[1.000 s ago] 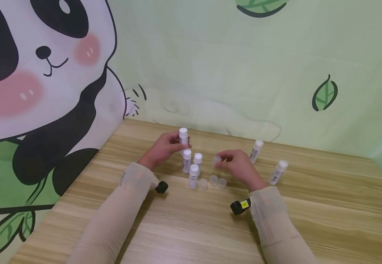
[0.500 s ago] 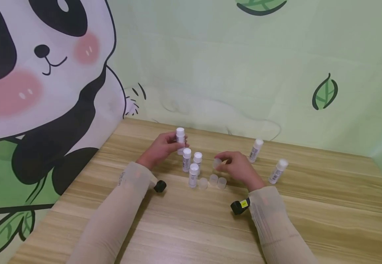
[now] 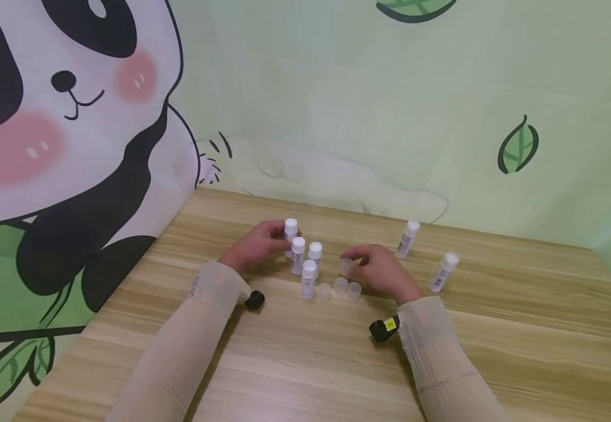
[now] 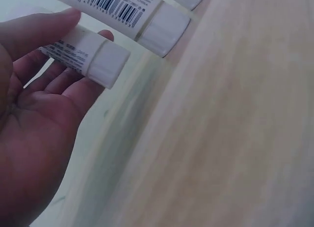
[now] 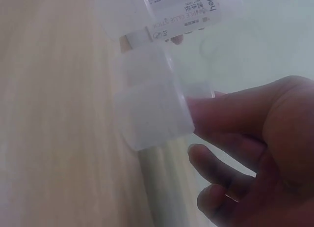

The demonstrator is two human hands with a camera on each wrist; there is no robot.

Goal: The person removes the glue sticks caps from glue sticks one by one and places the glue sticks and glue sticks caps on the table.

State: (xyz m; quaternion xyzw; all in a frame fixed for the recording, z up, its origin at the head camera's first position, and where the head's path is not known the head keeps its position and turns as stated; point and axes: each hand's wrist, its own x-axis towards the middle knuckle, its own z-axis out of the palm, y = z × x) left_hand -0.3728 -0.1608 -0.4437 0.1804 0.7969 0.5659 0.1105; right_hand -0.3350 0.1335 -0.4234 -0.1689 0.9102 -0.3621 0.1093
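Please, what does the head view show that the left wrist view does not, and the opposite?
Only head: the right hand holding a clear cap, three more caps on the table, two tubes apart on the right, and the panda picture.

Only left wrist: a barcode with digits large enough to make out, and the palm of the left hand.

Both: the left hand gripping a white tube, other tubes nearby, and the wooden table.

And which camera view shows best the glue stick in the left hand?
The left wrist view: there the glue stick in the left hand looks large, with printing visible. The head view shows it small, partly covered. In the right wrist view I cannot identify it.
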